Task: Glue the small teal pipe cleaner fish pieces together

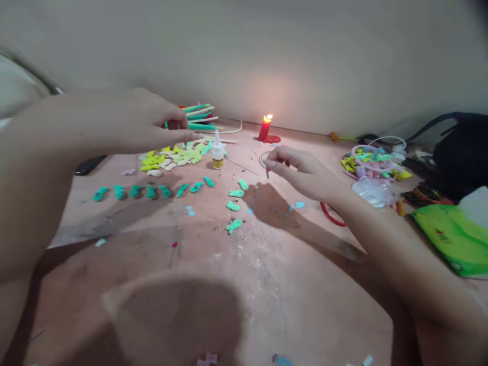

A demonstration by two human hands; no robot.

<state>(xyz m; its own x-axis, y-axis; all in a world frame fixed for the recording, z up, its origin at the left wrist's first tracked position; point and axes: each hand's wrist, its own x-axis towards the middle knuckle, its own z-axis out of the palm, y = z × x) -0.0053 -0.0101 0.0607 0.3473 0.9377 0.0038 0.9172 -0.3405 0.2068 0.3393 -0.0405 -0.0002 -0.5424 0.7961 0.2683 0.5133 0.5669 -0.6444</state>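
My left hand (163,124) is over the back left of the table, its thumb stretched out apart from the bent fingers. Nothing held shows in it, though a bit of teal is visible through the gap. Below it lies a pile of yellow and pale fuzzy fish-shaped pieces (183,157). My right hand (293,165) is closed, fingertips together beside a small round disc (263,159); whatever they hold is too small to make out. Between the hands stands a small dropper bottle (217,152). Green fish-shaped pieces (234,226) form a column; several teal pieces (150,191) form a row.
A lit red candle (264,128) stands in melted wax near the wall. Fuzzy coloured sticks (202,117) lie at the back. A thin stick (242,166) lies by the bottle. At right are a heap of coloured pieces (375,162), a red ring (331,214) and a green packet (450,239).
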